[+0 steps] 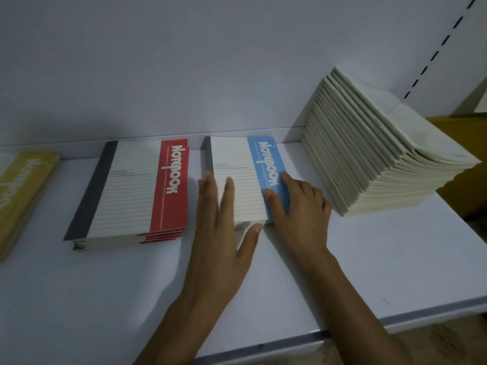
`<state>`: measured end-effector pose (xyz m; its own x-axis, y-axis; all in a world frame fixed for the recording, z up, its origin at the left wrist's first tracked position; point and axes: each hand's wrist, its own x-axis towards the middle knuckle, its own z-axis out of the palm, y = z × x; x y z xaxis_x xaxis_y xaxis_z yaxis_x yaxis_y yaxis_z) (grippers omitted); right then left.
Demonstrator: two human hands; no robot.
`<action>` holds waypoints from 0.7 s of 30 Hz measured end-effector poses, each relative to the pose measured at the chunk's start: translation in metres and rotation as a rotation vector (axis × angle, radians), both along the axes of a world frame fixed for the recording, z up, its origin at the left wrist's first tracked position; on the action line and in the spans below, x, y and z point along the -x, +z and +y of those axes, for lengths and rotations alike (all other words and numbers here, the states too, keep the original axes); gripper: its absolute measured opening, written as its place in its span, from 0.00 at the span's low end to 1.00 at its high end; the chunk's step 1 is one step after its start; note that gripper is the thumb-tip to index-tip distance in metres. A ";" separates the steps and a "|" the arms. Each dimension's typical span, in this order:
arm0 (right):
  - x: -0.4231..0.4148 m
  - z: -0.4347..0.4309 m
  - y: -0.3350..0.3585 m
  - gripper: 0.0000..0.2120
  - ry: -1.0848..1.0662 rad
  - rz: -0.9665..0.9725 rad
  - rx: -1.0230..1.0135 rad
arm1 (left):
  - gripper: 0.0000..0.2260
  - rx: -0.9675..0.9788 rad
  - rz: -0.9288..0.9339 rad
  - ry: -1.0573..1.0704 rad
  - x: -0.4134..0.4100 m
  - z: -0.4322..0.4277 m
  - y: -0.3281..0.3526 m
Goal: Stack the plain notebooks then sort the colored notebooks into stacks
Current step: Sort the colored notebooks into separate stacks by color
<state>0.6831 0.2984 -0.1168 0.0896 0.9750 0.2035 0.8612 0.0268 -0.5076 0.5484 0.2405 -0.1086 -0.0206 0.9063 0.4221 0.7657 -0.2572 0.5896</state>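
Note:
A blue-striped notebook [245, 164] lies on top of a low stack in the middle of the white shelf [369, 259]. My left hand [224, 227] rests flat on its near left part, fingers straight, thumb along the near edge. My right hand [297, 206] presses on the blue stripe at the near right corner with relaxed fingers. To the left sits a stack of red-striped notebooks [137, 191]. A tall leaning stack of plain cream notebooks [374, 151] stands at the right. A yellow notebook [23, 191] lies at the far left edge.
The shelf's white back wall [184, 61] rises right behind the stacks. A slotted upright [437, 51] runs up at the far right. A brown cardboard box [461, 159] sits behind the plain stack. The shelf's front edge [290, 341] is near my forearms.

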 end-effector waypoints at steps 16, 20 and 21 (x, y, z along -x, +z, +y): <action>0.153 -0.177 0.035 0.24 0.090 0.163 -0.260 | 0.27 -0.012 0.044 -0.058 0.168 -0.187 0.035; 0.236 -0.230 0.031 0.21 0.267 0.247 -0.228 | 0.27 0.027 -0.008 0.097 0.242 -0.257 0.025; 0.257 -0.242 0.030 0.21 0.320 0.241 -0.214 | 0.27 0.040 -0.026 0.144 0.260 -0.271 0.023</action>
